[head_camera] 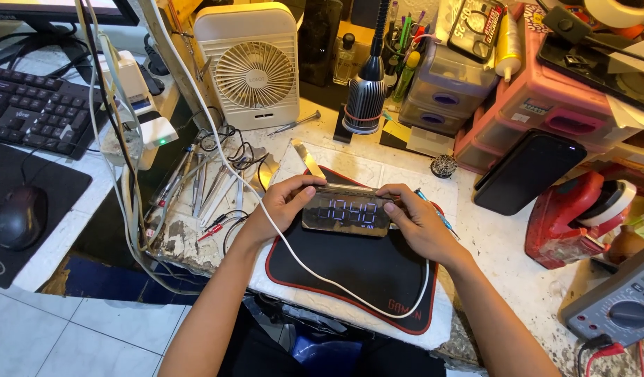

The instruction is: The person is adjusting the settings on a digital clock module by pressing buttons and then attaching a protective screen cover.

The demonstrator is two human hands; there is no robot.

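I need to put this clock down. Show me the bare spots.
Free: the black mat below the clock, inside the white cable loop; the white top between mat and black phone. Crowded: tweezers by the left hand, drawers behind.

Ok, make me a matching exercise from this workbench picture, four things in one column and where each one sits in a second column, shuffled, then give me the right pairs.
Things:
1. digital clock
2. desk fan
3. computer mouse
4. multimeter

Places:
A. far left, on a dark pad below the keyboard
B. bottom right corner of the bench
C. held between the left hand and the right hand, above the black mat
D. at the back of the bench, left of the lamp

Pairs: 1-C, 2-D, 3-A, 4-B
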